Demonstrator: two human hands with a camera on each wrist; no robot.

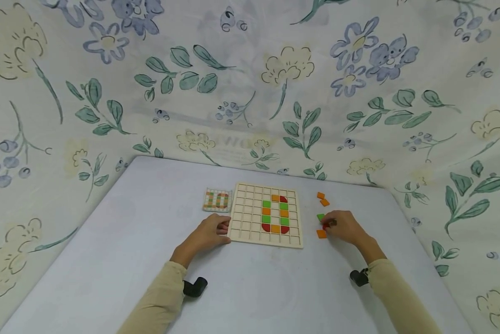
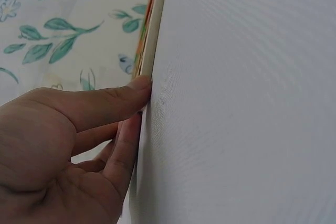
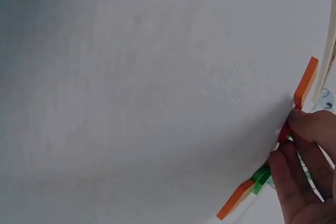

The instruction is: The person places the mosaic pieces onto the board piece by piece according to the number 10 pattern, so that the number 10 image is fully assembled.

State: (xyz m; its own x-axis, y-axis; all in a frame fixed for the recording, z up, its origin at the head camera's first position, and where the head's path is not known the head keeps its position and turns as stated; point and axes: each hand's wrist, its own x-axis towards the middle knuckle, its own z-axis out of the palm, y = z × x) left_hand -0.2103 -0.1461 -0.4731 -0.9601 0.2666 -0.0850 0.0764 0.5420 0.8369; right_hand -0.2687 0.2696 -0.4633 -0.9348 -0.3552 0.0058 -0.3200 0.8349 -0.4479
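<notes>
A square wooden grid board lies on the table, with green, orange and red tiles set in a closed ring on its right half. My left hand holds the board at its near left corner; in the left wrist view the thumb presses on the edge. Right of the board, my right hand pinches a red tile between thumb and fingers, close to the tabletop. Beside those fingers lie a green tile and an orange tile. The fingers partly hide the red tile.
A small pattern card with coloured squares lies left of the board. Two more orange tiles lie at the right, farther back. Floral cloth surrounds the white table at the back and sides.
</notes>
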